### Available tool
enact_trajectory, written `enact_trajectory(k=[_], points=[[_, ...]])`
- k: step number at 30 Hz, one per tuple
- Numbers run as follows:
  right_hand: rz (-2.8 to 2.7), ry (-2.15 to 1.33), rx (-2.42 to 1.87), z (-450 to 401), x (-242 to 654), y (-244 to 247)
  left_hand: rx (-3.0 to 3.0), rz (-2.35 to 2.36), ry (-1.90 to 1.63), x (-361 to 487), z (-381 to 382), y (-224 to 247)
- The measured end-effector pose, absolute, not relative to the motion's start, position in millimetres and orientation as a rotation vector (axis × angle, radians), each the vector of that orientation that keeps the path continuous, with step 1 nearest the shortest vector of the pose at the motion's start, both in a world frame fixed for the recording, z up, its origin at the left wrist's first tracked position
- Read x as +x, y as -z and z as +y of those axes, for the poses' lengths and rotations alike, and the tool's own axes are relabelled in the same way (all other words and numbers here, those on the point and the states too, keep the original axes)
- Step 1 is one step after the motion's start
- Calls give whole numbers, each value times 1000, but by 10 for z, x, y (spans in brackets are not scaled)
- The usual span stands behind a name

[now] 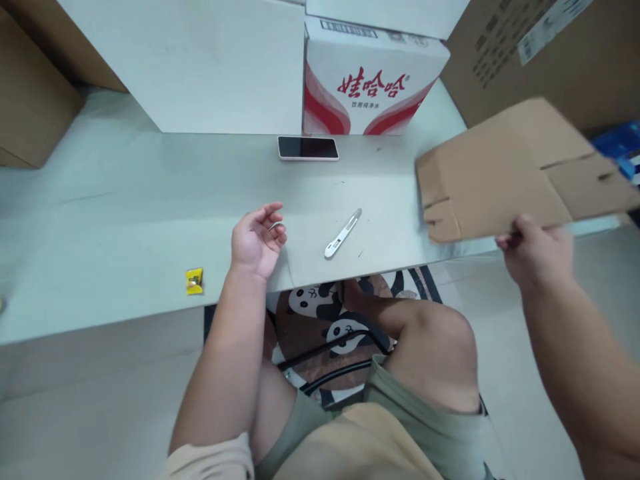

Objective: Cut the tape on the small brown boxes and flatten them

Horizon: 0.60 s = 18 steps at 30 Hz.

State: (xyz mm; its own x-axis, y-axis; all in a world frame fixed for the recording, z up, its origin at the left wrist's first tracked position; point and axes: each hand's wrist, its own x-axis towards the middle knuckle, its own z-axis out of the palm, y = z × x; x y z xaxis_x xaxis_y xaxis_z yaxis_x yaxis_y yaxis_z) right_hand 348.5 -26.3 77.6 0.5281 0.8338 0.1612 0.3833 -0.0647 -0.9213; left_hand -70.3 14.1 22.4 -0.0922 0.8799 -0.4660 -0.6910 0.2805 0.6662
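My right hand (540,250) grips the near edge of a flat piece of cut brown cardboard (500,167), thumb and fingers closed on it. The cardboard has slots and flaps and is held over the right part of the table. My left hand (257,240) rests at the table's front, palm turned up and to the right, fingers loosely curled and apart, holding nothing. Right of it, a white utility knife (343,233) lies slantwise on the table. A small yellow wrapped packet (194,281) lies left of my left forearm.
A phone (308,148) lies before a white and red carton (370,80). A large white box (215,67) stands beside the carton. Brown boxes stand at the far left (35,93) and back right (550,53). The pale table's (125,220) front edge runs above my knees.
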Motion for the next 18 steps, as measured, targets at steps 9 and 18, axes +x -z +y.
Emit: enact_trajectory(k=[9,18], points=[[-828,-680,-1928,1355,3258,-776,211,1048,-1325,-661,181,-281],[-1999,-939,-1914,268,2333,-205,250,987,-1299,-654,164,-277]])
